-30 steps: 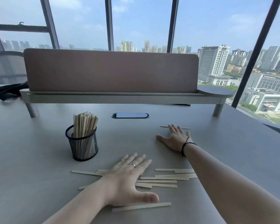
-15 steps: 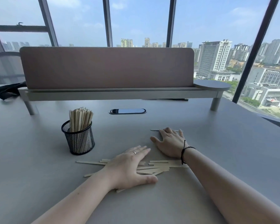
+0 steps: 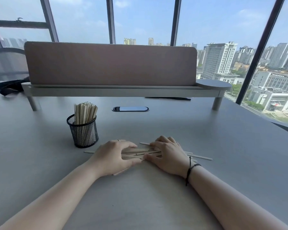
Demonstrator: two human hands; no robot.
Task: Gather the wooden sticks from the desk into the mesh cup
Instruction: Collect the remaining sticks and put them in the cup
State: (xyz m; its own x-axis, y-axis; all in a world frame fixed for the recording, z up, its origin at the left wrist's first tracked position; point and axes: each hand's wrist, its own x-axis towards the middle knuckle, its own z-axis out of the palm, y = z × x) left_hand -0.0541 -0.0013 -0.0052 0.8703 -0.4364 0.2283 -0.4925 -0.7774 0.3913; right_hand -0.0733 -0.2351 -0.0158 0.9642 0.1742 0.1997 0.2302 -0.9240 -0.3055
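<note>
A black mesh cup [image 3: 83, 132] stands on the grey desk [image 3: 223, 155], packed with upright wooden sticks [image 3: 85, 112]. To its right, several loose wooden sticks [image 3: 138, 153] lie bunched in a flat pile on the desk. My left hand [image 3: 112, 157] and my right hand [image 3: 169, 155] curl over the pile from either side, fingers pressing the sticks together between them. A few sticks poke out: one to the left [image 3: 89, 151], some to the right [image 3: 201, 157], one under my left palm [image 3: 121, 171]. The sticks still lie on the desk.
A raised shelf with a brown divider panel [image 3: 110, 63] runs across the back of the desk. A dark oval cable port [image 3: 130, 109] sits behind the pile. A chair [image 3: 5, 63] and a black bag [image 3: 10, 85] are at far left. Windows lie beyond.
Both hands slid inward from flat, spread positions and curled around the sticks, sweeping the scattered sticks into one tight pile. My right hand drew back toward me with the far stick.
</note>
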